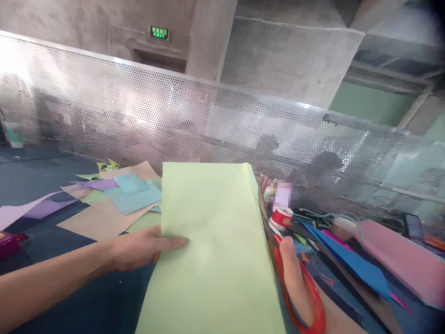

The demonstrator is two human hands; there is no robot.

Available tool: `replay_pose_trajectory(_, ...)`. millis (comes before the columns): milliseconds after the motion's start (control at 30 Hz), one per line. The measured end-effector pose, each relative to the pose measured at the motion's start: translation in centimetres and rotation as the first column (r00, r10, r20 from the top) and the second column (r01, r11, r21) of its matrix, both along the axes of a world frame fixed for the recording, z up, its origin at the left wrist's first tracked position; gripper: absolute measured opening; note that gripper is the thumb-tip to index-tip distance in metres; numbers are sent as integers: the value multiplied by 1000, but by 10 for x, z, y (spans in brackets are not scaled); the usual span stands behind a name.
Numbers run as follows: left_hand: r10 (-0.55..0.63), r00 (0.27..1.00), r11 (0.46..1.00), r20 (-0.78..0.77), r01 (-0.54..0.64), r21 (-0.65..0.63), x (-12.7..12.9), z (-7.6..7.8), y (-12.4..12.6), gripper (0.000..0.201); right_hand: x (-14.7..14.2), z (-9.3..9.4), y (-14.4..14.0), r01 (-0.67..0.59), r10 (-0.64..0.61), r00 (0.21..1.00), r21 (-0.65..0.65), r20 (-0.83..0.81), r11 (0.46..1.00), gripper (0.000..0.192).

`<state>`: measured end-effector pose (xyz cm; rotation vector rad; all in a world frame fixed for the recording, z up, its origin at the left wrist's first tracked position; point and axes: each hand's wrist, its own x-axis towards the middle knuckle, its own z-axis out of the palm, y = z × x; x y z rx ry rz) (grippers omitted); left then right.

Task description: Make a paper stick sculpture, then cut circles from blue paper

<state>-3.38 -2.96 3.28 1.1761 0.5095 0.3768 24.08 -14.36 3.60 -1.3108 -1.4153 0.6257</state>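
Note:
A large sheet of light green paper [212, 278] stands up in front of me, tall and slightly bent at its upper right corner. My left hand [139, 248] pinches its left edge, the thumb lying across the front and the other fingers behind. At the sheet's right edge my right hand [299, 283] holds a pair of red-handled scissors [317, 301], the thumb through a handle loop. Most of the blades are hidden behind the paper or too blurred to make out, so whether they touch the sheet does not show.
Overlapping paper sheets [93, 218] and blue pieces [134, 197] lie left on the dark table [114, 297]. At right are a red-and-white tape roll [281, 217], blue strips [351, 262], a pink sheet [399, 260] and a phone [414, 228]. A perforated metal screen [229, 111] runs behind.

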Motion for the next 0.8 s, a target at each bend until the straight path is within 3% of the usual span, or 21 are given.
replay_pose_trajectory(400, -21, 1000, 1000, -14, 21, 1, 1, -4, 1, 38, 0, -1, 2, 69, -75, 996, 155, 36, 985, 25)
replay_pose_trajectory(800, -11, 1000, 1000, -9, 11, -12, 2, -6, 0, 39, -5, -9, -5, 138, -146, 987, 102, 73, 985, 26)
